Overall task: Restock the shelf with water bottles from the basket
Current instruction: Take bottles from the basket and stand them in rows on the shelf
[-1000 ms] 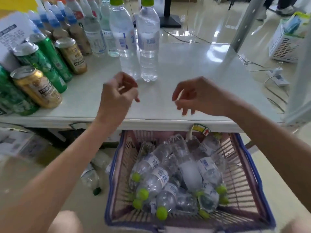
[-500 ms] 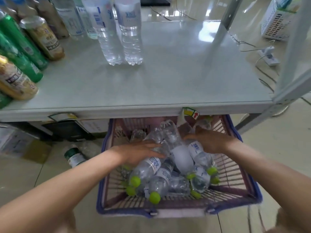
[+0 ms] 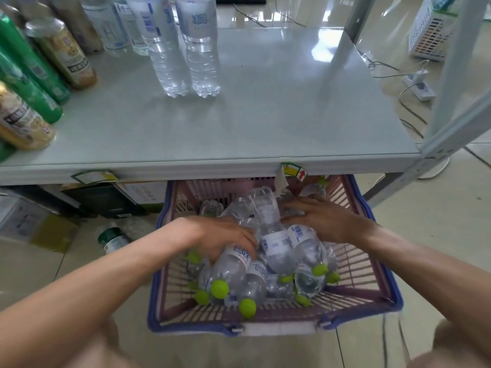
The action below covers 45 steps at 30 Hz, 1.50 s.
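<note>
A pink basket with a blue rim (image 3: 154,296) stands on the floor in front of the shelf, holding several clear water bottles with green caps. My left hand (image 3: 228,239) is down in it, fingers curled around one water bottle (image 3: 229,266) on the left of the pile. My right hand (image 3: 318,219) lies flat, fingers spread, on bottles at the back right of the pile. On the grey shelf board (image 3: 265,123) two water bottles (image 3: 164,54) (image 3: 203,54) stand upright side by side near the back.
Green and gold cans (image 3: 29,83) and other bottles line the shelf's left side. Shelf posts (image 3: 451,75) rise at the right. Cardboard boxes (image 3: 111,197) and a loose bottle (image 3: 111,237) sit under the shelf. A white basket (image 3: 430,35) and a power strip (image 3: 419,88) are on the floor behind.
Both hands dropped from above the shelf board into the basket. My left hand has closed around a bottle; my right hand settled on the pile.
</note>
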Each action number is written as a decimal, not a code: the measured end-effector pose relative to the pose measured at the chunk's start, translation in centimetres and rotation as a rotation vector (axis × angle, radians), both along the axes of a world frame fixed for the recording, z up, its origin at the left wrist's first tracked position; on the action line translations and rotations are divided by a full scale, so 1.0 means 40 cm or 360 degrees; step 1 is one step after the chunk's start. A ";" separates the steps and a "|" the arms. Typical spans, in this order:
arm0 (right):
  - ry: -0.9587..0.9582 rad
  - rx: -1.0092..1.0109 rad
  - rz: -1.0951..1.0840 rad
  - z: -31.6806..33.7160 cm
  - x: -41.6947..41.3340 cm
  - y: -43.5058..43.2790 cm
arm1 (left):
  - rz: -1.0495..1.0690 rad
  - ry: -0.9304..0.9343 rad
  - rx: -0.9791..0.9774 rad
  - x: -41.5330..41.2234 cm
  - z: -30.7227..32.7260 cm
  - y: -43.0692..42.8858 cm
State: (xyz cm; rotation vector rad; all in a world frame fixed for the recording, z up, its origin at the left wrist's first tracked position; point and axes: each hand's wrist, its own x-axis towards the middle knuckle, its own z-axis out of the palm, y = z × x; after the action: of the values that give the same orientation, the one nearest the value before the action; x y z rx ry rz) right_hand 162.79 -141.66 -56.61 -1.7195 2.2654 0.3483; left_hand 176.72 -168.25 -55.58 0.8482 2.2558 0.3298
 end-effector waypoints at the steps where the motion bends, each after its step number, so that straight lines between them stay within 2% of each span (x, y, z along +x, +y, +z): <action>1: -0.0040 0.0016 0.0051 0.010 -0.003 -0.002 | 0.0085 -0.0050 0.0044 0.001 0.020 0.001; 4: -0.0128 0.0052 0.0186 0.003 0.002 -0.001 | 0.0493 -0.0154 0.0179 0.004 0.078 -0.013; 6: -0.0209 0.0003 0.0217 -0.017 0.015 0.004 | 0.0644 -0.0123 0.0248 0.012 0.115 -0.030; 11: -0.0329 -0.0104 -0.0084 0.012 0.056 0.010 | 0.0944 -0.0172 0.0540 0.036 0.190 -0.078; 16: -0.0661 -0.0686 -0.0354 0.094 0.091 -0.013 | 0.1318 -0.0087 0.0914 0.064 0.286 -0.114; 20: -0.0831 -0.1346 -0.0437 0.233 0.118 -0.038 | 0.1582 -0.0013 0.1222 0.080 0.324 -0.164; 24: -0.0819 -0.1799 -0.0686 0.359 0.120 -0.055 | 0.1622 0.0029 0.1268 0.076 0.342 -0.168; 27: -0.0741 -0.1997 -0.0750 0.455 0.105 -0.101 | 0.1525 0.0003 0.1213 0.046 0.362 -0.149; 30: -0.0861 -0.2216 -0.0952 0.504 0.060 -0.146 | 0.1491 0.0071 0.1265 0.003 0.392 -0.123; 32: -0.0709 -0.2380 -0.1090 0.509 0.018 -0.165 | 0.1463 0.0170 0.1339 -0.026 0.421 -0.107; 36: -0.0429 -0.2337 -0.1370 0.487 -0.058 -0.196 | 0.1556 0.0448 0.1532 -0.094 0.490 -0.099; 39: -0.0315 -0.2228 -0.1441 0.486 -0.081 -0.214 | 0.1639 0.0679 0.1618 -0.129 0.542 -0.085; 42: -0.0304 -0.2123 -0.1502 0.478 -0.088 -0.235 | 0.1831 0.0832 0.1657 -0.159 0.572 -0.063; 45: -0.0326 -0.2167 -0.1558 0.463 -0.099 -0.265 | 0.2132 0.0921 0.1679 -0.205 0.536 -0.049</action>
State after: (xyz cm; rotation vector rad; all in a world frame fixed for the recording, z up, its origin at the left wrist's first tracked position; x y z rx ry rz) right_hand 158.83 -152.27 -38.08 -0.5172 2.9032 -1.7517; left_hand 168.51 -170.21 -34.13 -0.4157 2.8105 2.2125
